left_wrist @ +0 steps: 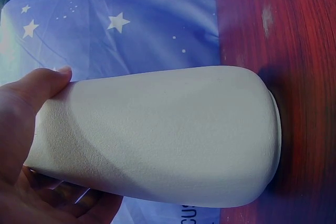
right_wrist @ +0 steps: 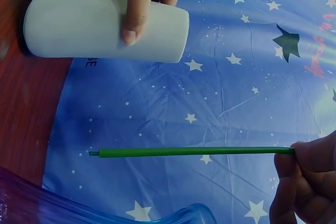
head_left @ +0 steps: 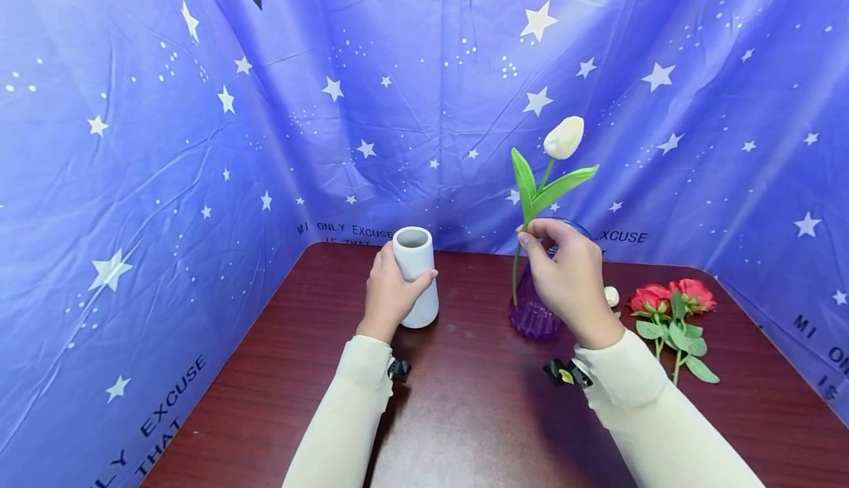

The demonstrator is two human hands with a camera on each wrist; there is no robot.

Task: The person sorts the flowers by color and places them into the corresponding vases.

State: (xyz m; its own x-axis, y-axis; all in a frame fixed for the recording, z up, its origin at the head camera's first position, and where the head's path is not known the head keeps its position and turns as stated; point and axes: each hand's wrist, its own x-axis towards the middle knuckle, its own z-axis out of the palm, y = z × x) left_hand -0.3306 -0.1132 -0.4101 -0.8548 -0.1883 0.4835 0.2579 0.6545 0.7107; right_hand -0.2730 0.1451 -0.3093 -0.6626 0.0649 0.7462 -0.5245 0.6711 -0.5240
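Note:
My left hand point(head_left: 393, 289) grips a white vase point(head_left: 421, 296) that stands upright on the table, thumb across its near side and fingers round the left. In the left wrist view the vase point(left_wrist: 168, 135) fills the middle, its base on the wood. Between thumb and fingertips, my right hand point(head_left: 572, 274) pinches the stem of a white tulip point(head_left: 564, 138) with green leaves. Its green stem point(right_wrist: 199, 152) hangs free below the fingers in the right wrist view. Behind that hand stands a purple and blue glass vase point(head_left: 530, 315), partly hidden by it.
On the right of the table point(head_left: 464, 414) lie red roses point(head_left: 670, 300) with green leaves. A second white bloom point(head_left: 612, 296) shows just beyond my right wrist. A blue star-printed cloth point(head_left: 411, 105) hangs round the back and both sides.

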